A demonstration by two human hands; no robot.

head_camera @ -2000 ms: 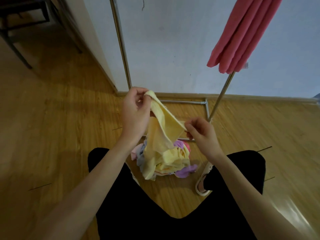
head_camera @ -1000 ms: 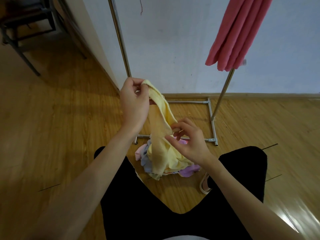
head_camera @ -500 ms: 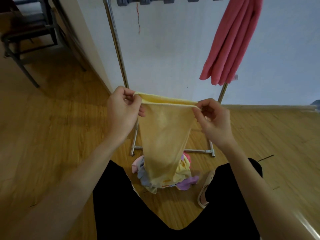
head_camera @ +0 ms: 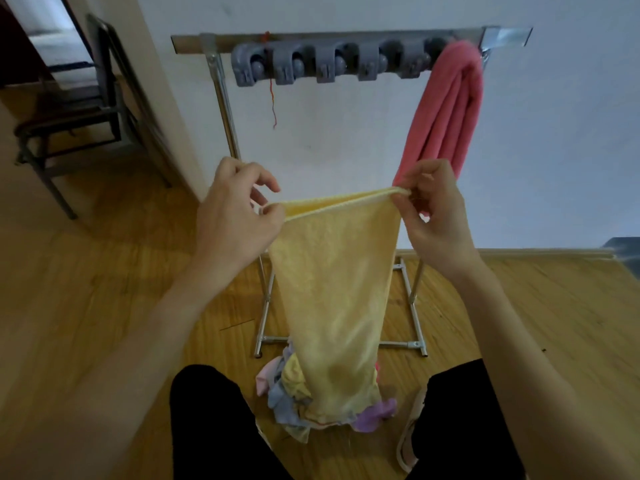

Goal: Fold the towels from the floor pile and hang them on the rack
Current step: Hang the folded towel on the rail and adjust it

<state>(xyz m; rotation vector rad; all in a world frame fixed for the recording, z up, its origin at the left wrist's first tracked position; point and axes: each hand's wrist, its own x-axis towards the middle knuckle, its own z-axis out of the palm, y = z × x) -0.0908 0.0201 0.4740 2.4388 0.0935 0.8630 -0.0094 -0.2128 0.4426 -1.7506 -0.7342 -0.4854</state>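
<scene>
A person stands before the rack [head_camera: 349, 36], stretching a yellow towel [head_camera: 332, 278] between both hands at chest level, well below the grey clips [head_camera: 332, 65]. The left hand [head_camera: 235, 216] pinches one top corner between thumb and forefinger, the other fingers lifted loose; the right hand [head_camera: 433, 209] pinches the opposite corner, fingers curled over the edge. Two layers of hem show along the top, so the towel appears doubled over already. Its lower end hangs down to the pile [head_camera: 294, 393] on the floor [head_camera: 86, 289] and seems to touch it, though where one cloth ends and the other begins cannot be told. The risks, as judged from here: each grip is a fingertip pinch on a thin edge, so a tug could slip a corner free and drop the towel back onto the pile; the two hems could slide apart and spoil the fold; and the trailing end could snag or drag other cloths upward as the towel is raised. A red towel [head_camera: 446, 109] already hangs at the rack's right end, leaving room only to its left.
</scene>
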